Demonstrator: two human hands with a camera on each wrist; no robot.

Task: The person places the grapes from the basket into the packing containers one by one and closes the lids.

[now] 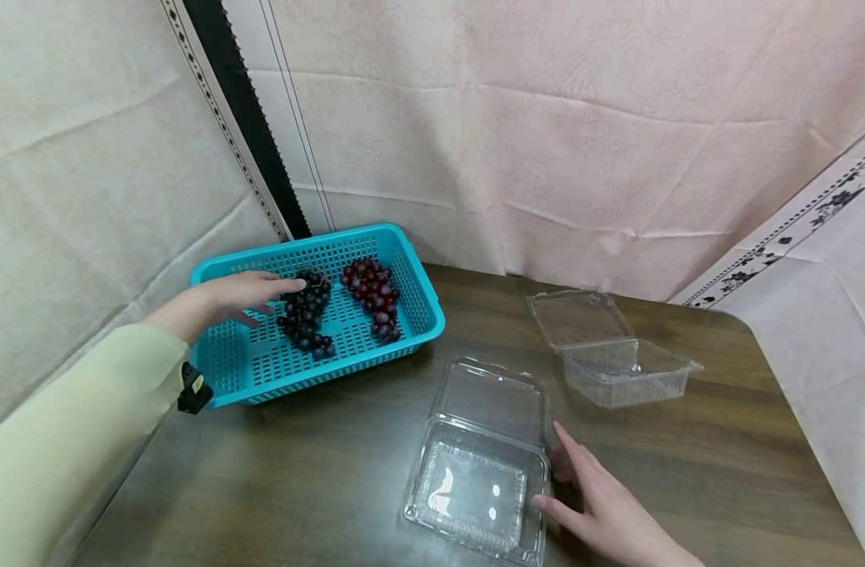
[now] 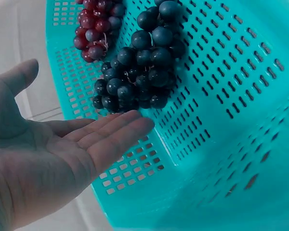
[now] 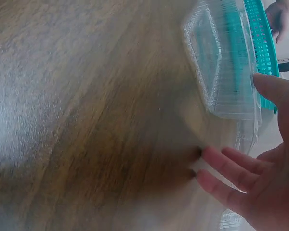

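Note:
My left hand (image 1: 237, 296) reaches over a turquoise slotted basket (image 1: 223, 366), its fingers extended beside a bunch of black grapes (image 1: 308, 319). In the left wrist view the palm and straight fingertips lie close to the black grapes (image 2: 144, 72), with nothing gripped. A bunch of dark red grapes (image 1: 373, 295) lies to their right in the same basket. At the front, my right hand (image 1: 603, 504) is beside an opened clear plastic clamshell box (image 1: 475, 488). Its thumb is at the box's rim and its other fingers are spread near the tabletop, as the right wrist view shows.
A second clear clamshell box (image 1: 627, 386) stands with its lid raised at the back right. All of this is on a dark wood table (image 1: 298, 472). Pale patterned cloth (image 1: 532, 157) hangs behind the table and along both sides.

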